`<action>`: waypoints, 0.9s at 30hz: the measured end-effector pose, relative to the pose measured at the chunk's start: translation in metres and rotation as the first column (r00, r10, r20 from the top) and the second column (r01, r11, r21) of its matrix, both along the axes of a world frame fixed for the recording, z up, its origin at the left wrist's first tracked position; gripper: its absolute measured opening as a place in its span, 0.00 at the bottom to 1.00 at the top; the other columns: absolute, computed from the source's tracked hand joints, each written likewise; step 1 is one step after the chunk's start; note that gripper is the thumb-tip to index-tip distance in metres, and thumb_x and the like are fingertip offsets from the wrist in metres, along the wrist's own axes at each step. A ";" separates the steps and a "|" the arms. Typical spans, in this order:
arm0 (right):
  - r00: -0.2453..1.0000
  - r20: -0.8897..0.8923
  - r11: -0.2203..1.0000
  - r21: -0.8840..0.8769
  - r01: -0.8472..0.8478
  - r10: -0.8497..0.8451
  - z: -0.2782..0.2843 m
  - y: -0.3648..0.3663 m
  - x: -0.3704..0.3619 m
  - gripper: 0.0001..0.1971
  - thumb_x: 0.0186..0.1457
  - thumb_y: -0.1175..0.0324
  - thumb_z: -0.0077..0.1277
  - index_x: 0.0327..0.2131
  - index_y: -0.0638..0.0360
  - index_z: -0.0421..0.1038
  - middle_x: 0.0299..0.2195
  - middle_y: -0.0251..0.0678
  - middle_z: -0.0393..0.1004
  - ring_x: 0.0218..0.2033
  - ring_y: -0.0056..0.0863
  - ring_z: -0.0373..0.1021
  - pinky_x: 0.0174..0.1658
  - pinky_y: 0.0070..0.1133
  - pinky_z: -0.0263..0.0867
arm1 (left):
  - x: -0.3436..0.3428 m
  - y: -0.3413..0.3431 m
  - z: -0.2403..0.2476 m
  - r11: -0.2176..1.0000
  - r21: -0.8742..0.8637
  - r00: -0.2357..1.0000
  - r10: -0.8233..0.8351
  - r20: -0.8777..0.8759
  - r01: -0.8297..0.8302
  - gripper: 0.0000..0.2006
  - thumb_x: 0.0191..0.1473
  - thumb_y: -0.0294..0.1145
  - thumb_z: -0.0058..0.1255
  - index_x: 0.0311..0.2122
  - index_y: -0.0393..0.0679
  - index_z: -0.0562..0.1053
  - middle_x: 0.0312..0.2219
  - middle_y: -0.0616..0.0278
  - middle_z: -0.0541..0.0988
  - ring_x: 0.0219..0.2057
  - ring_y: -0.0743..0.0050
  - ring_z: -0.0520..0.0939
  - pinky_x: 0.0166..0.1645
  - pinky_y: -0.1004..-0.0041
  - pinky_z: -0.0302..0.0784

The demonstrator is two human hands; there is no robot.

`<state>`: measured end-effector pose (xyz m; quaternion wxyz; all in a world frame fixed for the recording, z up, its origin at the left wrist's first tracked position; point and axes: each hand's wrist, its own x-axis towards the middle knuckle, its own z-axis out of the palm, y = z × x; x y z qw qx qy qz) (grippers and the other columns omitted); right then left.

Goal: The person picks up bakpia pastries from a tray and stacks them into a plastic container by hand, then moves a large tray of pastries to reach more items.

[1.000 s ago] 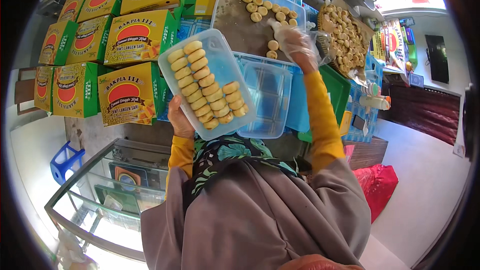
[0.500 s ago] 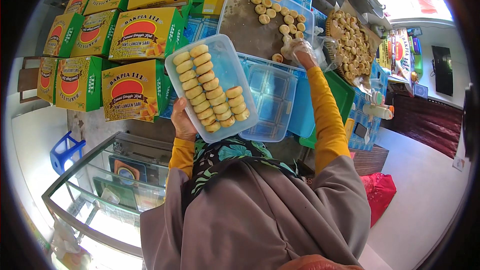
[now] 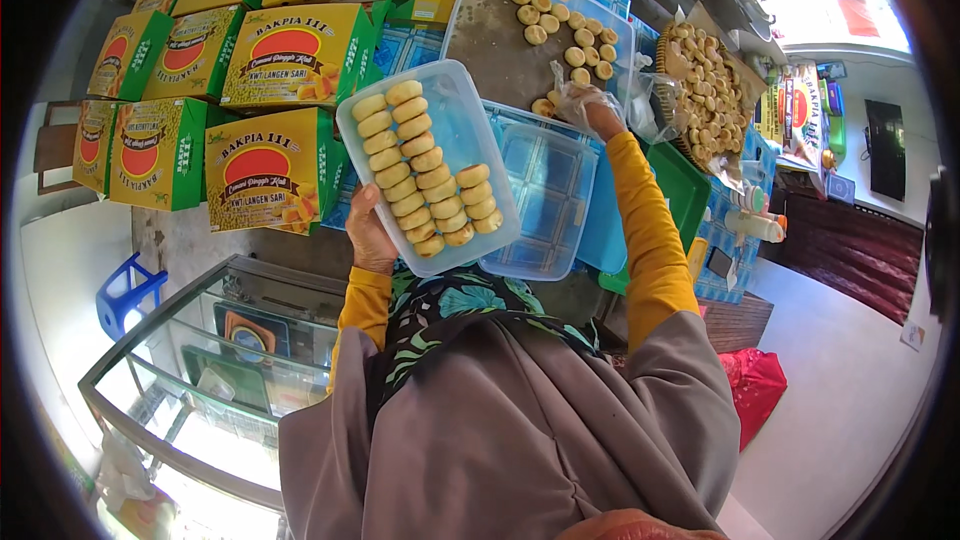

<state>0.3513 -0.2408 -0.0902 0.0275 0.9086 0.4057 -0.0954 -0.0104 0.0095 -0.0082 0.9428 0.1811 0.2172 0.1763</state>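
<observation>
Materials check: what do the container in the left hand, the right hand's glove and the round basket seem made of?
Container: probably smooth plastic, slightly cloudy; its walls are translucent.
Glove: likely thin, shiny plastic film; it is wrinkled, and skin shows through.
Basket: apparently woven plant fibre, matte brown; the rim looks plaited, but which fibre I can't tell.

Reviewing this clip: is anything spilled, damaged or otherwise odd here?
Nothing looks spilled or damaged. One mild oddity is the uneven hand covering: the right hand wears a clear plastic glove at the large tray of loose round pastries, while the left hand, holding the plastic container, looks bare.
</observation>
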 end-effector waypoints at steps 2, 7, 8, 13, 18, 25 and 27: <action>0.979 0.002 0.977 0.055 -0.204 0.204 -0.001 0.011 -0.002 0.09 0.53 0.69 0.46 0.37 0.56 0.73 0.30 0.38 0.74 0.26 0.38 0.73 0.28 0.31 0.69 | -0.004 0.001 0.002 1.000 0.001 1.000 0.021 -0.010 -0.021 0.31 0.48 0.43 0.52 0.55 0.36 0.62 0.49 0.54 0.71 0.50 0.58 0.73 0.56 0.63 0.67; 0.960 -0.161 0.972 0.090 -0.217 0.230 -0.004 0.031 0.007 0.15 0.50 0.57 0.52 0.33 0.59 0.74 0.32 0.44 0.76 0.32 0.42 0.72 0.36 0.32 0.68 | -0.008 0.004 0.000 0.999 -0.004 0.998 0.047 -0.041 -0.047 0.31 0.47 0.41 0.52 0.55 0.36 0.62 0.49 0.54 0.71 0.50 0.59 0.73 0.56 0.63 0.67; 0.958 -0.203 0.978 0.084 -0.192 0.205 -0.007 0.029 0.008 0.15 0.50 0.57 0.52 0.33 0.59 0.74 0.31 0.44 0.76 0.32 0.42 0.72 0.35 0.32 0.68 | -0.007 0.004 -0.001 0.999 -0.028 0.999 0.035 -0.023 -0.036 0.31 0.47 0.41 0.52 0.55 0.36 0.62 0.49 0.54 0.71 0.50 0.59 0.73 0.56 0.63 0.68; 0.883 -0.440 0.963 0.124 0.241 -0.164 -0.023 0.029 0.014 0.09 0.47 0.67 0.54 0.34 0.57 0.74 0.33 0.38 0.75 0.31 0.35 0.72 0.34 0.27 0.70 | -0.002 0.005 -0.002 0.999 -0.031 0.999 0.043 -0.019 -0.044 0.31 0.47 0.40 0.52 0.55 0.36 0.62 0.49 0.54 0.71 0.50 0.59 0.73 0.56 0.63 0.68; 0.878 0.135 0.888 -0.074 -0.453 0.459 0.017 0.051 -0.015 0.14 0.39 0.71 0.58 0.34 0.54 0.73 0.35 0.35 0.75 0.34 0.35 0.72 0.38 0.25 0.70 | -0.011 0.009 0.002 0.998 -0.011 0.997 0.064 -0.042 -0.064 0.32 0.47 0.40 0.52 0.56 0.35 0.62 0.50 0.54 0.71 0.50 0.59 0.73 0.57 0.63 0.67; 0.983 -0.158 0.976 0.211 -0.057 0.092 0.026 0.055 -0.032 0.07 0.49 0.66 0.51 0.31 0.55 0.75 0.27 0.42 0.76 0.31 0.40 0.73 0.36 0.30 0.69 | -0.004 0.008 -0.005 0.998 -0.013 0.997 0.057 -0.043 -0.058 0.32 0.46 0.40 0.53 0.56 0.36 0.62 0.50 0.54 0.71 0.51 0.59 0.72 0.57 0.63 0.66; 0.956 -0.293 0.960 0.269 0.082 0.000 0.047 0.067 -0.041 0.07 0.49 0.67 0.50 0.31 0.54 0.75 0.28 0.42 0.76 0.31 0.41 0.73 0.37 0.31 0.68 | -0.002 0.008 -0.004 0.999 -0.018 0.998 0.050 -0.024 -0.051 0.32 0.46 0.40 0.53 0.56 0.36 0.62 0.50 0.54 0.71 0.51 0.59 0.72 0.57 0.63 0.66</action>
